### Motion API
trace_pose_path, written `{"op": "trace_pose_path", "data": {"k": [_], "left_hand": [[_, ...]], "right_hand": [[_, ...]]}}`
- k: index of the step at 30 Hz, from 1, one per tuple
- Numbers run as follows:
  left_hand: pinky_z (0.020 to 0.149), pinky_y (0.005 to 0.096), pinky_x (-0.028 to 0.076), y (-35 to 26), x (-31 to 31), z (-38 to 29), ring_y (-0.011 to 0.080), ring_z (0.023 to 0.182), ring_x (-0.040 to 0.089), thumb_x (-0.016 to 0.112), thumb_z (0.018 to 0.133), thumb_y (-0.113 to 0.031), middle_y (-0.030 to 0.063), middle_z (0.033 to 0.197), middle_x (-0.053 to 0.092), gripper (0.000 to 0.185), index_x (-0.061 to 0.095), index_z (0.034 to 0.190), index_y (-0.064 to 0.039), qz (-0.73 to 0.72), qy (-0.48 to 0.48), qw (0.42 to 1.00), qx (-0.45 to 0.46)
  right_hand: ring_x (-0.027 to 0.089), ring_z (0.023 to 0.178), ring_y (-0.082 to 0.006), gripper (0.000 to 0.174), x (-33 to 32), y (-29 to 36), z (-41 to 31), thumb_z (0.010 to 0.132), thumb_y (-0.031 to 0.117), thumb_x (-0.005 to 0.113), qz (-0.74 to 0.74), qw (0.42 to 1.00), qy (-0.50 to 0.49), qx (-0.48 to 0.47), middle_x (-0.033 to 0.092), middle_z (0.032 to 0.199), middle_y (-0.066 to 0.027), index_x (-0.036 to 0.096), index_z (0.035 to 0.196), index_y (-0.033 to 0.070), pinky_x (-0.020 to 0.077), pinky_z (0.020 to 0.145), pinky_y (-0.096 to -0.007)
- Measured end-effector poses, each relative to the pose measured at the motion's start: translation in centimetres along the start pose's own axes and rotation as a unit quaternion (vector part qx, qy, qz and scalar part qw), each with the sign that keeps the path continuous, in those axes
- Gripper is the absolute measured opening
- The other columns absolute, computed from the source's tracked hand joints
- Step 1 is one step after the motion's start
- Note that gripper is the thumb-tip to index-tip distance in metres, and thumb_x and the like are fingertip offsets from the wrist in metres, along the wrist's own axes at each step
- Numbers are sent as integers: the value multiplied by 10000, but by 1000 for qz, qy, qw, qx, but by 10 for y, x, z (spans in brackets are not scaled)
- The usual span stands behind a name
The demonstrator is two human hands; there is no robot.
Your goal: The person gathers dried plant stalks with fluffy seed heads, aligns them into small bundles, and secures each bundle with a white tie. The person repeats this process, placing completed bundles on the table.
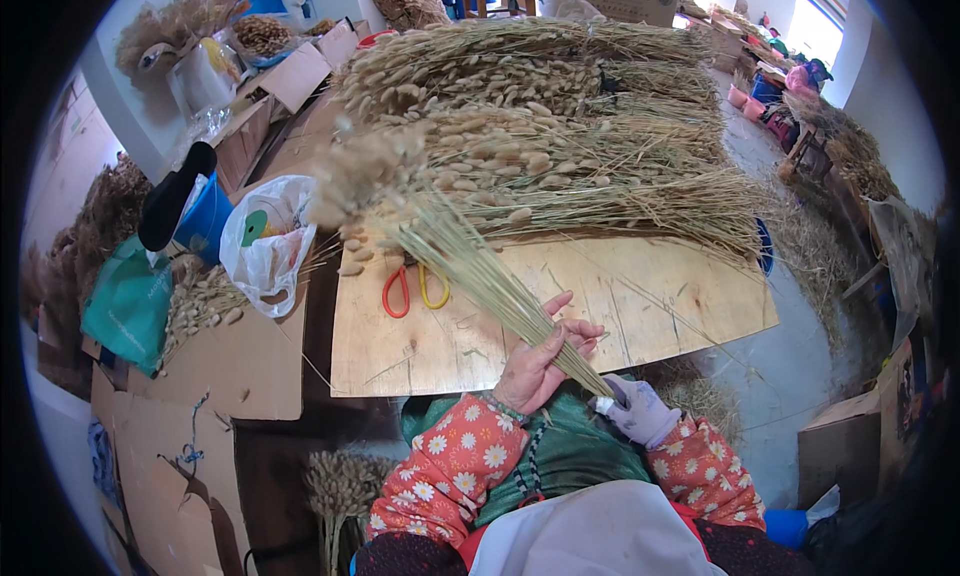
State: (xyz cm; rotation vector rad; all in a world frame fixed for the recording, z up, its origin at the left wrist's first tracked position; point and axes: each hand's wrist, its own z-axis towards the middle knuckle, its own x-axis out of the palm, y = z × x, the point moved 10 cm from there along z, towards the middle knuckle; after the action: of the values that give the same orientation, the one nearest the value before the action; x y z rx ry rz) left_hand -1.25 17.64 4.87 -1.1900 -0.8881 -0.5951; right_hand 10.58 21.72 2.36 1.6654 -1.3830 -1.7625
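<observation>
A bunch of dried bunny-tail grass (480,264) slants across the plywood board (675,291), its fluffy heads blurred at the upper left. My bare left hand (536,362) grips the stems near their lower part, some fingers spread beneath them. At the stem ends, my gloved right hand (637,411) closes its fingers round the cut tips, where something white shows. Scissors (409,287) with one red and one yellow handle lie on the board, their blades hidden under the grass. Behind them, a large heap of dried bunny-tail grass (525,148) covers the board's far part.
To the left are cardboard (217,366), a white plastic bag (266,246), a blue bucket (206,216) and a green bag (127,306). Another grass bundle (345,486) stands low on the left. A cardboard box (836,441) is on the right floor, below scattered straw (810,261).
</observation>
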Motion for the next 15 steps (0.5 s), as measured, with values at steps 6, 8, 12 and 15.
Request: {"op": "trace_pose_path", "data": {"k": [6,8,12,15], "left_hand": [[1053,386,359,12,-13,-6,258,1250,441,604,906,-285,165,1366,427,729,161,1468,-146,-15,-20,1000,-18],[1057,361,344,20,-17,-9,236,1262,433,619,898,-292,159,1386,414,763,143,1478,-150,-13,-18,999,-29],[1067,361,331,22,-21,-22,237,1282,418,629,896,-264,171,1409,390,745,182,1467,-94,31,-11,999,-24],[1078,377,330,18,-39,-34,261,1267,433,626,897,-241,193,1396,395,734,190,1463,-75,49,-78,995,-35]], "right_hand": [[611,651,-330,257,-7,-3,-5,867,231,624,-69,996,-51,9,618,729,-191,587,1014,23,457,588,-395],[567,552,-296,209,-33,8,-11,858,184,626,61,983,-157,-74,593,666,-168,596,988,23,435,523,-366],[570,550,-213,166,-40,-14,-13,843,152,618,-87,988,-129,-12,581,644,-152,608,956,30,438,528,-337],[574,561,-282,161,-70,-29,-21,841,170,610,-37,979,-199,-28,588,667,-168,605,954,55,444,532,-361]]}}
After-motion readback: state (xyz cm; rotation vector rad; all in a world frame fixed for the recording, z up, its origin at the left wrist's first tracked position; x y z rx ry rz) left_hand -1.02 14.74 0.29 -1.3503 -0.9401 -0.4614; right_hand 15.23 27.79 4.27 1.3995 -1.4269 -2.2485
